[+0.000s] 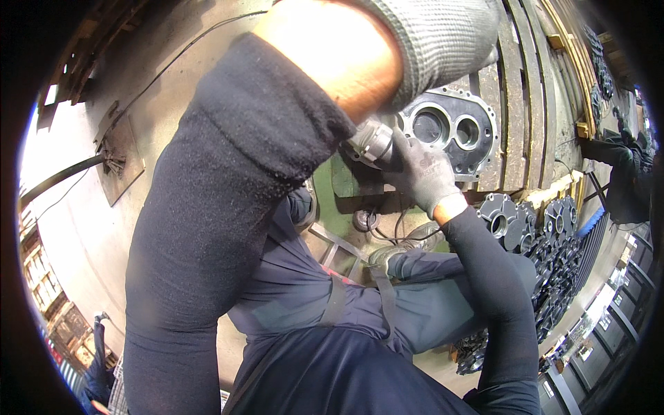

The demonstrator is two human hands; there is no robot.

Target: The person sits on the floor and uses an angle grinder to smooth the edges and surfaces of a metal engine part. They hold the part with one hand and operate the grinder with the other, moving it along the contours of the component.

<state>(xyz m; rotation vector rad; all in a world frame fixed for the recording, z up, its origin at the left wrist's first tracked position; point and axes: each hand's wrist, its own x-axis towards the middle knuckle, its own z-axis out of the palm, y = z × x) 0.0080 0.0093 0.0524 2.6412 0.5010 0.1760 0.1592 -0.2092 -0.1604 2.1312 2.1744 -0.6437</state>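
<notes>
My right hand [423, 173], in a grey glove, is closed around a silver-grey, ribbed cylindrical metal tool [373, 142]; its exact kind is hard to make out. Right beside those fingers lies a dark cast metal housing [476, 114] with two round bores and bolt holes around its flange. My left hand [443, 41], also gloved in grey knit, reaches across the top, very close to the view and above the housing's far side. Its fingers are hidden, and the left forearm covers part of the work.
The housing rests on a wooden pallet [529, 97]. Many dark castings [546, 266] are stacked to the right. A cable [394, 238] runs near my shoes. Another person [619, 173] is at the far right, and a flat metal plate [121, 155] lies at left.
</notes>
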